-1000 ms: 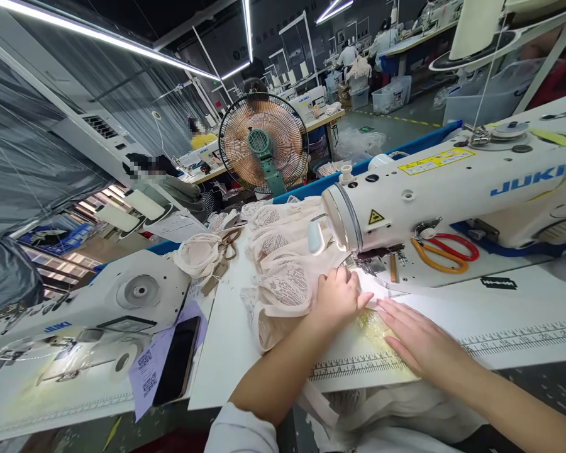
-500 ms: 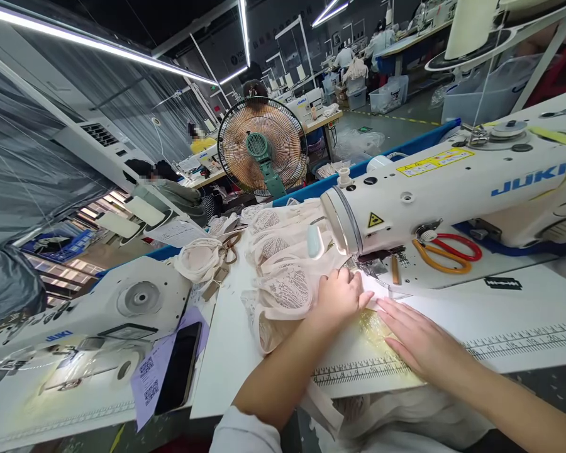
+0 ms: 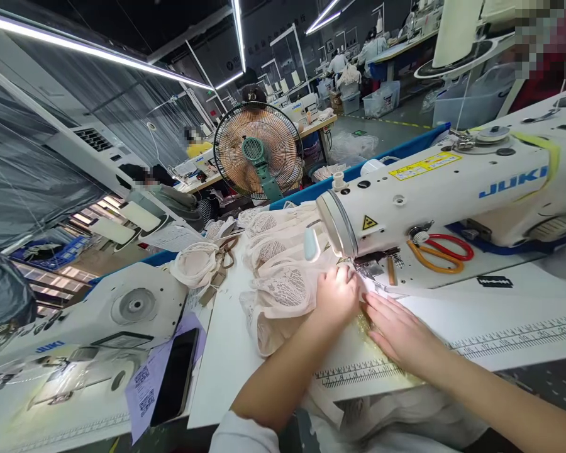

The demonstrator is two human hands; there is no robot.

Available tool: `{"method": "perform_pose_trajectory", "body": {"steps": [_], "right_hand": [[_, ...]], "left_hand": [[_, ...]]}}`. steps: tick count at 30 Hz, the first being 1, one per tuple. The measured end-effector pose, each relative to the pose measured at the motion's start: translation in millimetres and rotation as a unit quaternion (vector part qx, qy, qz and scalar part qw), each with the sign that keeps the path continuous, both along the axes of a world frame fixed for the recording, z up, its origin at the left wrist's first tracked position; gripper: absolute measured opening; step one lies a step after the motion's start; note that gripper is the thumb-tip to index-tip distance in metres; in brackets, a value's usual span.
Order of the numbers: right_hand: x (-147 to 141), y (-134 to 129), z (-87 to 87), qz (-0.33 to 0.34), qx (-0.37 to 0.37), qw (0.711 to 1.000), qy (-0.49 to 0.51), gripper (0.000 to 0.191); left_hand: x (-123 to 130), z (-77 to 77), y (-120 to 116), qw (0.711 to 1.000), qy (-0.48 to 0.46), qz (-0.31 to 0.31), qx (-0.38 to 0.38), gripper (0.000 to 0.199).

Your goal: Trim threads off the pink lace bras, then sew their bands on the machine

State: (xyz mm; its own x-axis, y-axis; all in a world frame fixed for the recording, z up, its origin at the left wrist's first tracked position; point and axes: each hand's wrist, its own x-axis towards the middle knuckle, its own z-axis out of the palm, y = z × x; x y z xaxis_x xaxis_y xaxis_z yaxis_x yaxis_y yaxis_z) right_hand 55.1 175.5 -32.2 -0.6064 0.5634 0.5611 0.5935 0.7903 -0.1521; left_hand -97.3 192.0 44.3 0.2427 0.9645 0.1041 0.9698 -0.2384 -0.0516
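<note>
My left hand [image 3: 338,296] is at the needle area of the sewing machine [image 3: 405,195], fingers curled down on the edge of a beige lace bra [image 3: 283,286]. My right hand [image 3: 403,330] lies flat beside it, fingers stretched out and together, the fingertips on a pale strip of cloth close to the presser foot. Most of that strip is hidden under my hands. More beige lace bras are bunched to the left of the machine head, and beige fabric [image 3: 377,415] hangs below the table edge.
Orange-and-red-handled scissors [image 3: 441,255] and a black razor blade [image 3: 495,282] lie right of the needle. A printed ruler [image 3: 514,333] runs along the table front. At left are a phone [image 3: 175,376], a coil of beige strap [image 3: 195,264] and a second sewing machine [image 3: 122,308]. A fan [image 3: 259,151] stands behind.
The view has shifted slightly. My left thumb, stretched towards the right hand before, is now tucked in. My right hand has moved a little left, closer to my left hand.
</note>
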Motion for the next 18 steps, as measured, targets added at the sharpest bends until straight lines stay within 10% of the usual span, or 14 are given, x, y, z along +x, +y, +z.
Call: {"method": "perform_pose_trajectory", "body": {"steps": [7,18], "right_hand": [[-9,0,2.9,-0.002,-0.032,0.999,0.022,0.038],[5,3,1.0,0.026,-0.035,0.998,0.043,0.036]], "left_hand": [[-7,-12.8,-27,0.991,-0.107,-0.078,-0.031,0.041],[-33,-14.9,-4,0.980,-0.055,-0.190,-0.020,0.037]]}}
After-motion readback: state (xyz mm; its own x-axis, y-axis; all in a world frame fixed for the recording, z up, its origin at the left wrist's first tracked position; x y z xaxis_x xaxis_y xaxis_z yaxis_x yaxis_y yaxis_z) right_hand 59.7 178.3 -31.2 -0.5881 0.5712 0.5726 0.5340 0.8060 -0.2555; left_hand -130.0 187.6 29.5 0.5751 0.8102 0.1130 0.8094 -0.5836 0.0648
